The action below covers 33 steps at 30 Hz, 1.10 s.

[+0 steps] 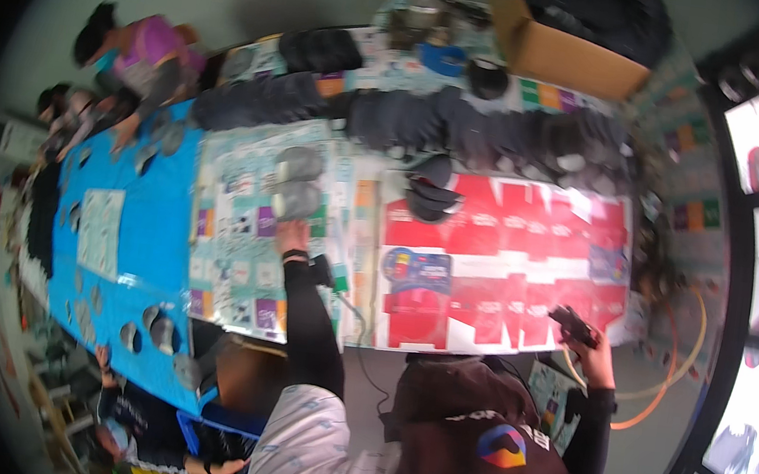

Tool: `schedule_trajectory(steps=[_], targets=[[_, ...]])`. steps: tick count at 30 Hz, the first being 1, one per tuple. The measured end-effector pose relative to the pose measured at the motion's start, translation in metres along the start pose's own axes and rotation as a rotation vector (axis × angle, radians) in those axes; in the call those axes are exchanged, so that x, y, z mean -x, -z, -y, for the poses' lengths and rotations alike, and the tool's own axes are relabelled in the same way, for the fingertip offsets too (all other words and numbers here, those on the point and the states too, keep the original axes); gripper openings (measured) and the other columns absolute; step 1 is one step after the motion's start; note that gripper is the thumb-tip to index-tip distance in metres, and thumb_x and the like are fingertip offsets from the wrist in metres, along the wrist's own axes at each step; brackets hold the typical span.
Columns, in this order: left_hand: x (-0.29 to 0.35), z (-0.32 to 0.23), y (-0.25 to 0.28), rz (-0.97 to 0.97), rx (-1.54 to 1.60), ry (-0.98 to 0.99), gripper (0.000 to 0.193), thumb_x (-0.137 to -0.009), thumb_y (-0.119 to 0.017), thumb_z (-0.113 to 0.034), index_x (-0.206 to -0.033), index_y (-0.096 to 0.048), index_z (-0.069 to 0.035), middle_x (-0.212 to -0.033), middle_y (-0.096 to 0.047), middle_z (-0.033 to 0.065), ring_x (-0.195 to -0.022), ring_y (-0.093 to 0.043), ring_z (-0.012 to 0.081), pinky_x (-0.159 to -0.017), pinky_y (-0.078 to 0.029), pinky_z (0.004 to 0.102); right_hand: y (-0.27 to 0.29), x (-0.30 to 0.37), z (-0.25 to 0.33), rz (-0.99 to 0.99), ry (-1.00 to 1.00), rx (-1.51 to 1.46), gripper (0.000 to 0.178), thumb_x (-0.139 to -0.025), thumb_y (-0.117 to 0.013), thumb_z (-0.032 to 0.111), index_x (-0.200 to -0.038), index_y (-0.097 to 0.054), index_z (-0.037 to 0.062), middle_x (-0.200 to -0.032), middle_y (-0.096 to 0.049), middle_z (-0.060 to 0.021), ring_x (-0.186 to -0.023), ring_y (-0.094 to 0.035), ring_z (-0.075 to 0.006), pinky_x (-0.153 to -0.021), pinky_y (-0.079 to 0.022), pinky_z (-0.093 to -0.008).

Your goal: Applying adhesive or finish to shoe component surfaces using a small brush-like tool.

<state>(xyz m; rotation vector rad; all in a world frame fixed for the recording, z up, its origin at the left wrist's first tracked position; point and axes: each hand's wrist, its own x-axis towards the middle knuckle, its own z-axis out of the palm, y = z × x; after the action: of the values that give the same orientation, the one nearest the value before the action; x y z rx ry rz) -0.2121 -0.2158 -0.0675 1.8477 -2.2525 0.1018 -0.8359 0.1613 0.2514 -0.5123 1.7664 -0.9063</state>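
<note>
On the middle part of the long surface, where a printed pale sheet covers it, there are 2 grey rounded pieces, the farther piece and the nearer piece, lying close together, 1 behind the other. The left hand reaches to the near edge of the nearer piece; I cannot tell if its grip is closed on this piece or only lies against it. Just beside the left wrist is 1 small black device. The right hand is at the near right edge of the surface, and its grip is closed around 1 dark object, too blurred to name its kind.

On the red printed sheet, near its far left corner, 3 dark curved pieces lie together. Behind them goes a long row of dark pieces, which overlap too much for counting. At the far right stands 1 cardboard box with dark contents. To the left, the blue sheet carries many grey pieces, at least 3 of them at its near corner. Beside this corner is 1 co-worker with 1 blue crate.
</note>
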Motion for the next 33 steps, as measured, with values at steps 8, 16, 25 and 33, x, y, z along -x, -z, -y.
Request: schedule_trajectory(steps=[8, 16, 25, 33], targets=[[-0.035, -0.255, 0.111, -0.143, 0.604, -0.113, 0.041, -0.079, -0.079, -0.012, -0.118, -0.065, -0.010, -0.117, -0.065, 0.0098, -0.112, -0.060, 0.0340, -0.096, -0.046, 0.0469, -0.004, 0.002, -0.007, -0.016, -0.022, 0.182, 0.047, -0.089, -0.076, 0.008, -0.134, -0.063, 0.0041, -0.100, -0.078, -0.0043, -0.078, -0.068, -0.0072, -0.054, -0.045, -0.0221], [-0.059, -0.324, 0.134, -0.122, 0.162, -0.537, 0.010, -0.084, -0.065, -0.016, -0.092, -0.061, -0.012, -0.098, -0.055, 0.0042, -0.098, -0.055, 0.0274, -0.084, -0.045, 0.0443, 0.005, 0.036, -0.001, -0.068, 0.033, 0.124, 0.042, -0.086, -0.072, 0.003, -0.127, -0.067, 0.0042, -0.094, -0.077, -0.0018, -0.071, -0.065, -0.0068, -0.054, -0.046, -0.0242], [0.027, -0.309, 0.172, 0.128, 0.740, 0.076, 0.037, -0.093, -0.069, -0.006, -0.125, -0.051, -0.003, -0.097, -0.071, 0.0150, -0.086, -0.072, 0.0332, -0.074, -0.056, 0.0427, 0.042, 0.031, -0.020, -0.084, 0.074, 0.152, 0.042, -0.087, -0.078, 0.008, -0.127, -0.067, 0.0034, -0.086, -0.073, -0.0006, -0.063, -0.058, -0.0056, -0.052, -0.043, -0.0249], [0.095, -0.388, 0.224, 0.780, 1.829, 0.490, 0.037, -0.097, -0.065, 0.003, -0.133, -0.057, 0.004, -0.122, -0.068, 0.0094, -0.109, -0.065, 0.0165, -0.095, -0.052, 0.0299, 0.069, -0.016, -0.010, 0.029, 0.095, 0.082, 0.047, -0.089, -0.075, 0.006, -0.134, -0.061, -0.0012, -0.098, -0.077, -0.0046, -0.070, -0.062, -0.0064, -0.055, -0.045, -0.0247]])
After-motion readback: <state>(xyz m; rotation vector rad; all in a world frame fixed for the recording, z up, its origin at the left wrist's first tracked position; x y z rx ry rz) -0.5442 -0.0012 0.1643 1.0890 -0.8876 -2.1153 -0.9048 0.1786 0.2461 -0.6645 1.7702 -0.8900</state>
